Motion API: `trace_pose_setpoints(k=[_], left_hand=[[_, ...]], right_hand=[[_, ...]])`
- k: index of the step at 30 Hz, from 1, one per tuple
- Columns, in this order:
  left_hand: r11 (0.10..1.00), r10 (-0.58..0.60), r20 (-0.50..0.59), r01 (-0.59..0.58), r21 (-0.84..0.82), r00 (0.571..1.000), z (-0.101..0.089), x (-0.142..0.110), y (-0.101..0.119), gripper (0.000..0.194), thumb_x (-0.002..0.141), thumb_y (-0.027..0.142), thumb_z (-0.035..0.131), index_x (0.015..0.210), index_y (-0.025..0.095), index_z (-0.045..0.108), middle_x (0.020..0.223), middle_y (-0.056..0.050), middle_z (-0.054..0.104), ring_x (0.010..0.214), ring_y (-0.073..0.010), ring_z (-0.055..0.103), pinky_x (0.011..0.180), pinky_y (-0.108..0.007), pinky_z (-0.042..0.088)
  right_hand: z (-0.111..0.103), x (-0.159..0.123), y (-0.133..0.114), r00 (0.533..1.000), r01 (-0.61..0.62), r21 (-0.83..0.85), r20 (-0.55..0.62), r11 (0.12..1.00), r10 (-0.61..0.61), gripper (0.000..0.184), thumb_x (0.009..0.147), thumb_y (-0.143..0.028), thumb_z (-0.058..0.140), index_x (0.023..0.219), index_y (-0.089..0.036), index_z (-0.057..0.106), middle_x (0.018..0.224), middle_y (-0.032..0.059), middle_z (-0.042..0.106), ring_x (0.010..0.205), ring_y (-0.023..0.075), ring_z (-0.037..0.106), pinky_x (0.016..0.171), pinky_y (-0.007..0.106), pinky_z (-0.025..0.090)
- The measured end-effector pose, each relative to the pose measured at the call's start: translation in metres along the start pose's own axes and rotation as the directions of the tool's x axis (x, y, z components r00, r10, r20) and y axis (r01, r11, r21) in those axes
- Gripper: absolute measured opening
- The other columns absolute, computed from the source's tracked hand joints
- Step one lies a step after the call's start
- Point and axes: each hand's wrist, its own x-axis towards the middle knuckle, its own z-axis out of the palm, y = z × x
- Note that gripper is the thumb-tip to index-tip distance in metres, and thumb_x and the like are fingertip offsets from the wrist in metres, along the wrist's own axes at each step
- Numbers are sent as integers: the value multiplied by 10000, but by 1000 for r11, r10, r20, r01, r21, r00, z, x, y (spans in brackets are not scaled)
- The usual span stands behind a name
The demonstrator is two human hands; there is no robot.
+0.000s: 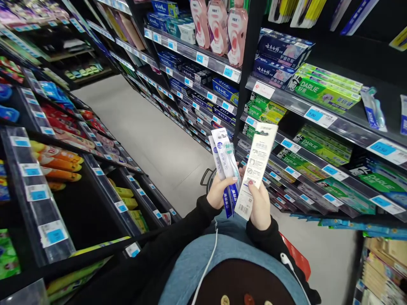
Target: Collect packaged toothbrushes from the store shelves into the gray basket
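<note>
While both packs stand upright at the centre of the frame, the left hand point(219, 190) pinches the blue toothbrush packs point(226, 167) near their lower ends, and the right hand point(261, 205) clamps the white toothbrush pack point(258, 167), printed back showing, by its bottom edge. They look light, thin and stiff, with slick plastic fronts; a low grip across the card seems steadiest. Toothpaste shelves point(318, 114) fill the right.

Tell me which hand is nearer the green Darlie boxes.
Right. The right hand holds a white pack just left of the Darlie boxes; the left hand sits farther left.
</note>
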Motion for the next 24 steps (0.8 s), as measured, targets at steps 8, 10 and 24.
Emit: trace_pose_setpoints(k=[8, 10, 24], left_hand=[[991, 54, 74, -63, 115, 996, 0, 1, 15, 412, 580, 216, 810, 959, 112, 689, 940, -110, 738, 910, -317, 685, 821, -429, 543], [994, 27, 82, -35, 105, 996, 1, 1, 16, 428, 578, 212, 807, 975, 105, 687, 960, -122, 736, 926, -329, 681, 831, -447, 541], [980, -55, 144, 26, 197, 988, -5, 2, 10, 484, 595, 201, 818, 1050, 112, 677, 1064, -134, 718, 1041, -347, 648, 948, -487, 493]], right_hand=[[-3, 7, -16, 998, -44, 124, -41, 991, 50, 435, 737, -462, 635, 1079, -195, 617, 1089, 93, 702, 1120, 293, 608, 1043, 507, 430], [-4, 9, -17, 998, -47, 67, -27, 997, 49, 468, 739, -498, 610, 1091, -191, 597, 1103, 108, 695, 1107, 307, 615, 1008, 524, 460], [-22, 21, -3, 994, -58, -185, -105, 981, 39, 451, 745, -505, 680, 1044, -171, 631, 1002, 97, 713, 896, 284, 677, 835, 464, 546]])
